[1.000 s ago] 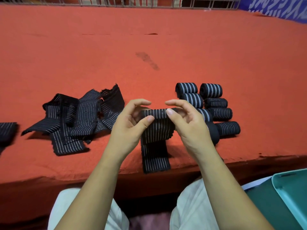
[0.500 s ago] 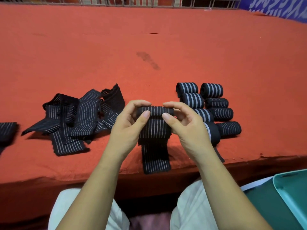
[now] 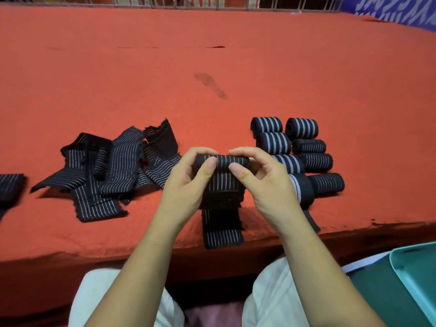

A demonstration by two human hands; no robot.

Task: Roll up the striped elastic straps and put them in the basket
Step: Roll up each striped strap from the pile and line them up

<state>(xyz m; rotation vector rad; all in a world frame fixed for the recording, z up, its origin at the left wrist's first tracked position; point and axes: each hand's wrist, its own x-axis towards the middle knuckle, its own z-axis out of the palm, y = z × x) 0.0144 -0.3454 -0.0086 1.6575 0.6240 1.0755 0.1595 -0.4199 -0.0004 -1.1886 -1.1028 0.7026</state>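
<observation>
Mid-roll here: a striped strap [image 3: 223, 185] is gripped at its rolled-up top end by both hands, just above the near part of the table [image 3: 212, 67], which is covered in red cloth. The left hand [image 3: 186, 185] is curled round the left end of the roll, with the thumb pressed on the front and the fingers hooked over the top. The right hand [image 3: 266, 185] is set the same way on the right end, thumb tip laid on the front. The unrolled rest of the strap is hung down from the roll, and its tail is laid flat on the cloth, right up to the table's near edge.

A messy pile of loose straps [image 3: 113, 171] is spread out on the left of the hands, and one more strap [image 3: 9, 187] is cut off by the left border. A bunch of finished rolls [image 3: 304, 149] is lined up in two rough rows on the right, partly hidden behind the right hand. The nearest roll has a loose end trailed toward the edge.

The basket [image 3: 415, 274], teal, is only partly seen at the bottom right, below table level beside the right leg. A dark stain [image 3: 210, 84] is marked on the cloth further back.
</observation>
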